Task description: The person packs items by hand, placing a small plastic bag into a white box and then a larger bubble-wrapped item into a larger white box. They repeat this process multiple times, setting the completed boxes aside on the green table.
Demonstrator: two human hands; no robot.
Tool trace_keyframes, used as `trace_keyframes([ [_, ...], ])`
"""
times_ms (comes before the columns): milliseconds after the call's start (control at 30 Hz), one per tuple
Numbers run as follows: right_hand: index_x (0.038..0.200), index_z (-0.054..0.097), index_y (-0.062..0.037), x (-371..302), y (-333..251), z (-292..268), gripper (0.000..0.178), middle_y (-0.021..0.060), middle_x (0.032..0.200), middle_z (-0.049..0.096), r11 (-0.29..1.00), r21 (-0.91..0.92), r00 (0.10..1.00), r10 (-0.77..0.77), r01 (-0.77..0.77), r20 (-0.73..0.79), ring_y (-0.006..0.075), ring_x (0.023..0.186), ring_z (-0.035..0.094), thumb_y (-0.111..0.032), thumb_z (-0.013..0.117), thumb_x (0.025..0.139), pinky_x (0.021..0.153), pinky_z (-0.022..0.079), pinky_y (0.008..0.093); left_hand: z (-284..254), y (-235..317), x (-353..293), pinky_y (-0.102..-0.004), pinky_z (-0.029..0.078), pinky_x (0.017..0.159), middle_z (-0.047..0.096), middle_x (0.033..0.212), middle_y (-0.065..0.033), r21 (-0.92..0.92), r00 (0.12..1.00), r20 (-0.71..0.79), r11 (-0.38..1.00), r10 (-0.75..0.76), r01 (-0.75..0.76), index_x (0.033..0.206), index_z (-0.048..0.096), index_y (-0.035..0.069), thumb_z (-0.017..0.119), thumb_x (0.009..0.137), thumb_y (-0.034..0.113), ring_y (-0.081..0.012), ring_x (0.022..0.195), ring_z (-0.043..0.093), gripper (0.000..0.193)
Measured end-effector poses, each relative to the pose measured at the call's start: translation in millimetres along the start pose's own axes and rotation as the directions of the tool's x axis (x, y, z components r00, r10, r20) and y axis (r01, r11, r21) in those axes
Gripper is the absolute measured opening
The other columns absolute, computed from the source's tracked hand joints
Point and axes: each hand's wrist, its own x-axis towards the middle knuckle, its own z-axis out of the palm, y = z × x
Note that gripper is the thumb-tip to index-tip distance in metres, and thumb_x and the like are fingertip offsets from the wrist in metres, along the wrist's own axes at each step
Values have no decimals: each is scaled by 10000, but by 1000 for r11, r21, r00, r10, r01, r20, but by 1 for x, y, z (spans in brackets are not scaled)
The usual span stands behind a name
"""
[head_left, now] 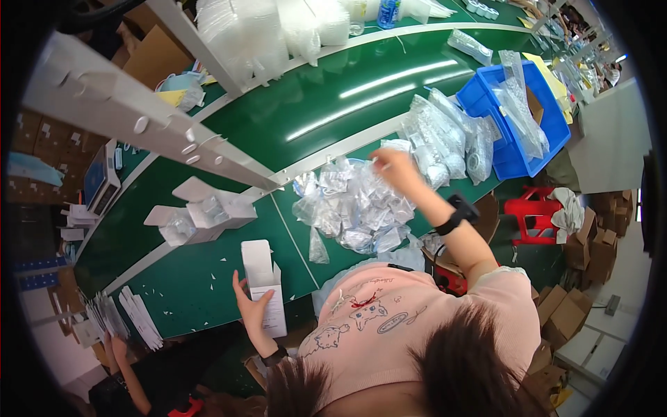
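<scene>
Left hand [254, 306]: is clamping a tall, narrow, white cardboard box [276, 320], the thumb pressing its front and the fingers spreading along its left side.
Held box: is standing open, its top flap pointing up, its lower end showing past the near edge of the glossy green worktop [194, 299].
Right hand [396, 169]: is lying well apart from the left, over the far right side of a loose heap of small clear plastic bags [354, 208]; whether its curled fingers are pinching anything, I cannot tell.
Around the heap: larger clear bubble-wrap pouches [441, 142] are lying to its right, beside a blue plastic bin [513, 165]; a wide white carton [224, 226] is standing open at the left with clear bags inside.
Slip risk: the held box could be dropping off the edge if the thumb loosens.
Heap risk: bags could be sliding off the near side, or coming up several together, because they are overlapping and slippery.
Flap risk: the raised flap could be snagging a bag lowered carelessly.
</scene>
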Motion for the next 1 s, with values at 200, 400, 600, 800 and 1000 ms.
trace_keyframes([
  [200,856,591,-7,-25,126,-55,167,190,751,595,846,-484,964,264,-222,21,351,693,577,-68,532,712,627,463,403,39,71,12,-374,362,907,333,1166,-144,-5,967,-119,973,227,-229,1351,234,136,793,505,114,-284,1049,414,1014],
  [400,875,568,11,-25,134,-44,189,202,782,589,885,-125,886,422,-448,-191,371,650,560,-97,561,720,629,460,431,67,92,31,-374,353,911,340,1143,-130,141,943,-7,934,332,-328,1350,240,137,778,509,140,-291,1070,407,998],
  [600,967,589,-48,-34,72,-55,281,123,878,596,888,275,929,343,-368,135,302,775,569,-109,647,700,687,467,357,71,85,33,-373,354,914,336,1141,-126,79,958,-23,956,286,-283,1349,244,140,780,505,153,-282,1074,410,1000],
  [800,986,585,-43,-29,47,-76,294,119,813,584,962,-253,966,-154,99,-208,287,802,544,-19,587,693,657,455,359,69,88,34,-368,361,917,315,1165,-114,46,961,22,960,276,-277,1346,247,150,784,503,144,-270,1081,409,999],
  [1000,917,596,-41,-25,90,-96,218,124,781,575,899,-419,860,-109,-129,-498,299,794,557,-31,574,700,662,458,382,65,87,24,-371,356,922,322,1167,-112,81,964,-29,962,266,-263,1341,245,139,782,500,130,-270,1092,409,998],
])
